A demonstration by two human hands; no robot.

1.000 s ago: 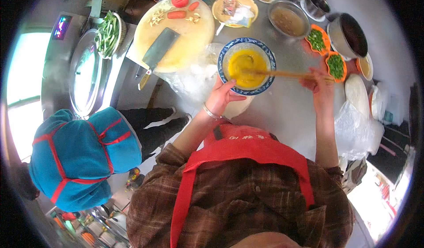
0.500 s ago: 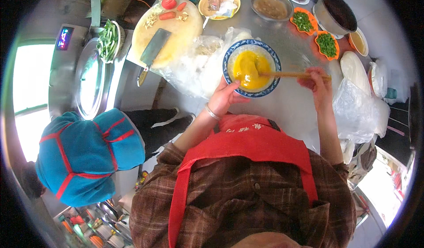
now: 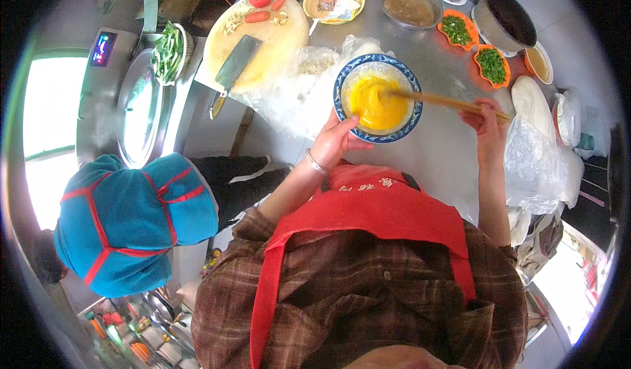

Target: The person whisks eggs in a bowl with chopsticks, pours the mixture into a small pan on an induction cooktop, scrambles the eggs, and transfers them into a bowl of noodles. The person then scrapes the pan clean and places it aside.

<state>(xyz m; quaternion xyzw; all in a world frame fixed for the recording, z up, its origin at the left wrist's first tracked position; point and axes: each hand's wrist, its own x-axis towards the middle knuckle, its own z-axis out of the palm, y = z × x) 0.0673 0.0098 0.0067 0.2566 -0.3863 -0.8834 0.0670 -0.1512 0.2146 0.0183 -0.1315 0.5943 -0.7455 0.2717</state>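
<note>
Left hand [image 3: 334,143] cradles blue-rimmed bowl [image 3: 339,93]; right hand [image 3: 488,120] grips chopsticks [image 3: 442,99] in yellow egg [image 3: 381,114]: looks mostly beaten, swirls left to blend.

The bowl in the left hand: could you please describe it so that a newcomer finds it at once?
Find the grey table, then the left hand at its near side, holding a bowl. Chopsticks in the right hand dip into the bowl's yellow liquid. Its blue patterned rim sets it apart from the orange dishes, which hold chopped greens.
</note>
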